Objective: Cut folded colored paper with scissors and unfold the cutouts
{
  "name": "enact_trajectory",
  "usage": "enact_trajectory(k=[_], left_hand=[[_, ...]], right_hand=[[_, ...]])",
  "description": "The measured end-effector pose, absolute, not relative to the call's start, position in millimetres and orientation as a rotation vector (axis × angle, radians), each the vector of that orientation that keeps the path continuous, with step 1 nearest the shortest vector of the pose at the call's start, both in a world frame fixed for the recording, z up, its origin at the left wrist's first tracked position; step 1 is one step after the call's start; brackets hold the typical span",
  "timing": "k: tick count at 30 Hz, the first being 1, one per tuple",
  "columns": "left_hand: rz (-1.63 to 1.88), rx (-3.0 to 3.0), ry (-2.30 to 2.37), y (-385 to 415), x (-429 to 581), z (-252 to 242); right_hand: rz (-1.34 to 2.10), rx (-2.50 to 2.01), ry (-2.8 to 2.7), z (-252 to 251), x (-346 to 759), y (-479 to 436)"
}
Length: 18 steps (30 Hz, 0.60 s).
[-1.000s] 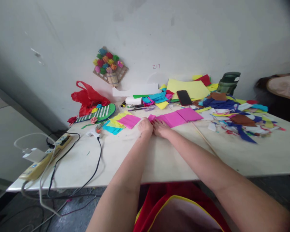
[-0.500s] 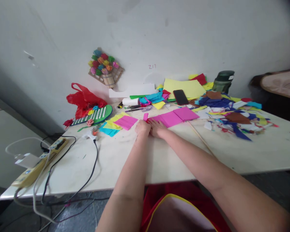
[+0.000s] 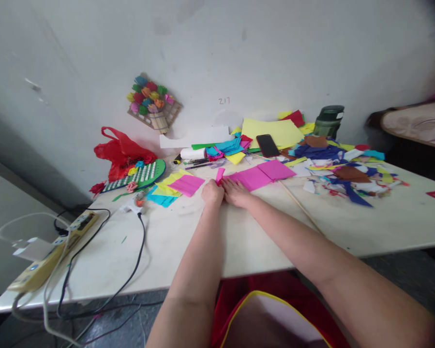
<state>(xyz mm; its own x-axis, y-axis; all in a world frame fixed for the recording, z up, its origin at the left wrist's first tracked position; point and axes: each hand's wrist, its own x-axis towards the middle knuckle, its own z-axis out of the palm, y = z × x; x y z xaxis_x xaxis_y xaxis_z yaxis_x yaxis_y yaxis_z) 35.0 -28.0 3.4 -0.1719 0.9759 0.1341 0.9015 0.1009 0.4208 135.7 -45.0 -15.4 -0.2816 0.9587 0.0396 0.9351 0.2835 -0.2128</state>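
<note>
A long magenta paper strip [image 3: 255, 177] lies on the white table, creased across in places. My left hand [image 3: 213, 192] is closed at the strip's left end, where a small magenta piece [image 3: 220, 174] sticks up beside the fingers. Flat on the strip's left part rests my right hand [image 3: 236, 193], its fingers spread, touching my left hand. A thin wooden stick [image 3: 300, 207] runs from under the strip's right part toward my right forearm. Left of my hands, a magenta sheet [image 3: 187, 185] lies over yellow and blue sheets.
At the back are a phone [image 3: 267, 146], a yellow sheet [image 3: 251, 130] and a green bottle [image 3: 329, 122]. Paper scraps [image 3: 351, 174] heap up at right. On the left are a red bag [image 3: 121, 152], a glue gun [image 3: 133, 205] and a power strip [image 3: 53, 256] with cables.
The whole view has shifted slightly, with the table's objects now a little further left. Both hands keep nearly the same place on the magenta strip.
</note>
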Motion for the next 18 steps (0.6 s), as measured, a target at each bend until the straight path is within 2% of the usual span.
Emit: enact_trajectory(k=[18], left_hand=[[0.451,1.894,2.049,-23.3,27.4,11.5]], right_hand=[[0.242,-1.783,-2.39,-16.6,137.9,-42.9]])
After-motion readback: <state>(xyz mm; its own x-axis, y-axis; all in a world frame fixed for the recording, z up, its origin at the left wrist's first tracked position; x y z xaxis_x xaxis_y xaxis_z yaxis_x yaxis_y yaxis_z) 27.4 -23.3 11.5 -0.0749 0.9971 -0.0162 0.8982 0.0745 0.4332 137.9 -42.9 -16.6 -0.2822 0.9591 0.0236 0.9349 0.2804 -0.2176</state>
